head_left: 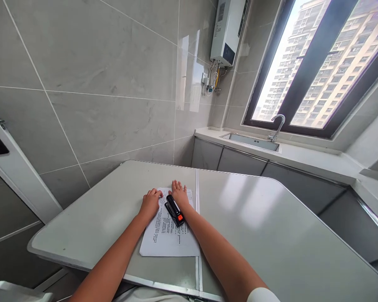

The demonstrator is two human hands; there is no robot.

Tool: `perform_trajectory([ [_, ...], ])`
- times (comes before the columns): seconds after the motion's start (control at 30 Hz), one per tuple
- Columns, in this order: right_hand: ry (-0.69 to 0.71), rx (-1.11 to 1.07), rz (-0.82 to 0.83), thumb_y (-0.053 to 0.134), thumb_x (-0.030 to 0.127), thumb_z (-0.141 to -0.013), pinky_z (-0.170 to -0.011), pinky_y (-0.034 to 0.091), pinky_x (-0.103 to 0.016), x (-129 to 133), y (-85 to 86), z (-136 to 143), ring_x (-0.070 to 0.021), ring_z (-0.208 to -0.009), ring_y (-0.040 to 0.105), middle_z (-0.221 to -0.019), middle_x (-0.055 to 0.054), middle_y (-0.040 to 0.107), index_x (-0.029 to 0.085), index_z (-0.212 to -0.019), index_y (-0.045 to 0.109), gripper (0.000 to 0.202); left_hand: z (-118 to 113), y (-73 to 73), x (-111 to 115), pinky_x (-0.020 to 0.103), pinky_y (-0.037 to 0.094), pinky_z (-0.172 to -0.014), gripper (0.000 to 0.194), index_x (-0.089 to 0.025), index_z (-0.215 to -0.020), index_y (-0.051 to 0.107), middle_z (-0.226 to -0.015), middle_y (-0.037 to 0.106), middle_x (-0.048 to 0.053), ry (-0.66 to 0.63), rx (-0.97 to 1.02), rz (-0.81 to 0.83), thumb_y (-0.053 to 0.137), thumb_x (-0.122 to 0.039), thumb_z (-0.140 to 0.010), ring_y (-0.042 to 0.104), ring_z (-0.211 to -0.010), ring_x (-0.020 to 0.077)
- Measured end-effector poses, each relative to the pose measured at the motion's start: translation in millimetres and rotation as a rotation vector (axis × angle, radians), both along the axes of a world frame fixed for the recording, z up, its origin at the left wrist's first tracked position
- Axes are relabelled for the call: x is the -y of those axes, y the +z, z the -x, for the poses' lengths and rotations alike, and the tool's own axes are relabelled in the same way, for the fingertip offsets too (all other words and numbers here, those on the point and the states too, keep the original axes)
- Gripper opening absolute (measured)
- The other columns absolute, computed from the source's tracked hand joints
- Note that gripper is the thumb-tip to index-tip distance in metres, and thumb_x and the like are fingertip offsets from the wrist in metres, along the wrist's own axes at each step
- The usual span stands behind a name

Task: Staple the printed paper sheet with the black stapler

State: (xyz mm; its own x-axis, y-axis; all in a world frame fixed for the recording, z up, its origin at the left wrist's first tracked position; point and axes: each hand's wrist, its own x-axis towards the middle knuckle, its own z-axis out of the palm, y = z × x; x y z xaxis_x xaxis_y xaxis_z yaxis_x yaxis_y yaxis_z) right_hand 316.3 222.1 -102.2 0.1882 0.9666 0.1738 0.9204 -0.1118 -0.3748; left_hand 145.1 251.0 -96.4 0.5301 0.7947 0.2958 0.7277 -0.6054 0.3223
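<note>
Printed white paper (170, 243) lies on the light table, left of its metal seam. On top of the paper rests a black stapler (174, 211) with an orange-red patch at its near end. My left hand (150, 204) is at the paper's far left edge, its fingers curled; whether they grip the edge is too small to tell. My right hand (179, 194) lies flat near the paper's far right part, fingers spread, just beyond and beside the stapler.
The table (245, 239) stretches wide to the right, with a tiled wall behind it. A counter with a sink (255, 142) and faucet (279, 126) runs under the window. A white door frame (22, 172) stands at the left.
</note>
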Motion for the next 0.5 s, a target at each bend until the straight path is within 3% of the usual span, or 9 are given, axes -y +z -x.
perform_trajectory([
  [0.13,-0.092,-0.03,-0.058,0.041,0.022,-0.098,-0.116,0.032,-0.049,16,10.6,4,-0.0313,-0.148,0.034,-0.16,-0.015,0.042,0.018,-0.149,0.044,0.051,4,-2.8,-3,0.039,0.041,-0.086,0.041,-0.022,-0.102,0.065,-0.114,0.064,0.012,0.059,-0.011,-0.008,0.041,0.006,-0.084,0.058,-0.109,0.0286],
  [0.27,-0.198,-0.054,-0.027,0.042,0.02,-0.095,-0.101,0.042,-0.05,46,13.2,-22,-0.037,-0.13,0.047,-0.139,-0.02,0.056,0.017,-0.132,0.058,0.04,-1,-5.0,-1,0.041,0.042,-0.092,0.032,-0.022,-0.108,0.064,-0.124,0.063,0.013,0.051,-0.016,-0.012,0.045,-0.003,-0.09,0.057,-0.113,0.0301],
  [0.37,-0.165,-0.082,0.011,0.054,0.027,-0.092,-0.101,0.043,-0.045,58,14.2,-44,-0.0353,-0.127,0.048,-0.135,-0.017,0.058,0.018,-0.127,0.062,0.037,-4,-7.3,0,0.044,0.041,-0.099,0.027,-0.021,-0.119,0.063,-0.133,0.062,0.014,0.053,0.007,-0.006,0.049,-0.018,-0.096,0.054,-0.121,0.0319],
  [0.5,-0.107,-0.182,0.032,0.064,0.029,-0.086,-0.1,0.045,-0.035,61,15.8,-54,-0.029,-0.125,0.053,-0.133,-0.012,0.06,0.019,-0.13,0.062,0.045,-5,-11.1,0,0.047,0.039,-0.107,0.036,-0.02,-0.131,0.061,-0.144,0.056,0.015,0.06,-0.06,-0.015,0.048,-0.019,-0.098,0.049,-0.132,0.0331],
])
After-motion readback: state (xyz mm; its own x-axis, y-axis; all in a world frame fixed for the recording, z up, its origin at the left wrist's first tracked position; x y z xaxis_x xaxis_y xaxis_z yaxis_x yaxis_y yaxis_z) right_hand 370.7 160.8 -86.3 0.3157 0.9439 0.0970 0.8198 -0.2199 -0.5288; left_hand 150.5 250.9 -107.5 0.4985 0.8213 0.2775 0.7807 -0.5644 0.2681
